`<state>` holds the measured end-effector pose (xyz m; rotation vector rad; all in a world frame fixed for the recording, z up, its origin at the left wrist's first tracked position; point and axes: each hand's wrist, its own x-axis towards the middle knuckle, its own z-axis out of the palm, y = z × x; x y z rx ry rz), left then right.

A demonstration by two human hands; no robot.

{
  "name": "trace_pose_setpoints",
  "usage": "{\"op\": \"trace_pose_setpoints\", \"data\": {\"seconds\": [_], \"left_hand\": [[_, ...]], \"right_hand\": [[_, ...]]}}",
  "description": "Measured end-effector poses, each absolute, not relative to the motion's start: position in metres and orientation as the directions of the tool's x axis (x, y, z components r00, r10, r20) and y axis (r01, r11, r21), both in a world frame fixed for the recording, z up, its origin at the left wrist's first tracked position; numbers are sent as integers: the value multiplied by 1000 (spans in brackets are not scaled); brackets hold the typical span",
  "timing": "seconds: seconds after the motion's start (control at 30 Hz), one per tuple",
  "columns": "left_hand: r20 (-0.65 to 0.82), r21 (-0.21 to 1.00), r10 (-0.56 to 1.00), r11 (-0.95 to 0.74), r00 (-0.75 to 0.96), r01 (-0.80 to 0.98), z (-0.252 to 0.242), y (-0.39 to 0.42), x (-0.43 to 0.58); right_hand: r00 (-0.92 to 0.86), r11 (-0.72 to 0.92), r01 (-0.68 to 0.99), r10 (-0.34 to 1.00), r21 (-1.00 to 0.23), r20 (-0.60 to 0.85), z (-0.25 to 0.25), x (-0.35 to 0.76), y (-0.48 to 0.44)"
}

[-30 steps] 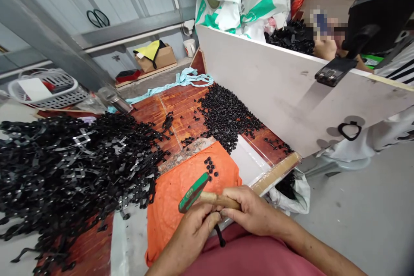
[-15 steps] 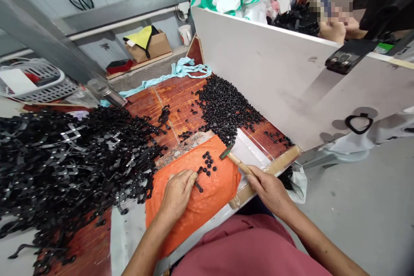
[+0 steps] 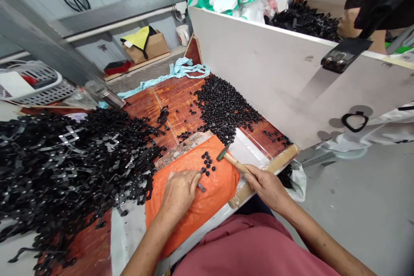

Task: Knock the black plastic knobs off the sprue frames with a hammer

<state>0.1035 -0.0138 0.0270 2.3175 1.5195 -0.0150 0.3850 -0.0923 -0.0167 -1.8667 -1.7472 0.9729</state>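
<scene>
My left hand (image 3: 181, 190) is closed on a black linkage piece (image 3: 201, 187), whose ends stick out past the thumb and fingers. It rests over an orange cloth (image 3: 187, 228) that covers a stone slab (image 3: 184, 150). Several small black rivets (image 3: 207, 161) stand in a cluster on the cloth, just beyond the piece. My right hand (image 3: 265, 185) grips the wooden handle of a hammer (image 3: 237, 164). The hammer's greenish head hovers at the cloth's right side, beside the cluster.
A big heap of black linkages (image 3: 74, 159) lies at left. Loose black rivets (image 3: 226, 108) are piled beyond the slab, against a pale upright board (image 3: 258, 60). Behind the board, a person's hand (image 3: 348, 22) shows near more black parts. A grey basket (image 3: 48, 86) stands far left.
The left hand has shifted slightly to the right with the linkage piece, which has turned a little. The hammer head has moved slightly left and down. The other person's hand behind the board has moved right.
</scene>
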Motion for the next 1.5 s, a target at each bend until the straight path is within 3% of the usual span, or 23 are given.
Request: {"op": "trace_pose_setpoints", "data": {"seconds": [0.17,0.37,0.57,0.7,0.97,1.27,1.37,1.5], "left_hand": [[-235,346,878,-326,417,880,25,-11,102],[-198,233,890,-365,411,901,23,-18,103],[-142,495,911,-274,388,825,24,-18,93],[-186,570,901,-226,392,790,21,-26,95],[-169,571,910,-224,380,790,10,-30,100],[-180,394,889,-328,422,859,17,-30,106],[-187,421,889,-311,417,852,19,-30,108],[-225,568,889,-213,399,795,15,-27,105]], "right_hand": [[-46,-128,658,977,-742,-209,-12,385,-91],[-22,-136,660,980,-739,-200,-14,384,-93],[-18,-119,685,983,-719,-181,-16,384,-94],[-12,-111,683,987,-722,-163,-18,383,-96],[-3,-114,691,987,-714,-160,-17,383,-97],[10,-119,701,987,-703,-157,-18,381,-99],[6,-119,694,987,-710,-160,-17,381,-99],[10,-113,689,989,-716,-146,-17,381,-99]]}}
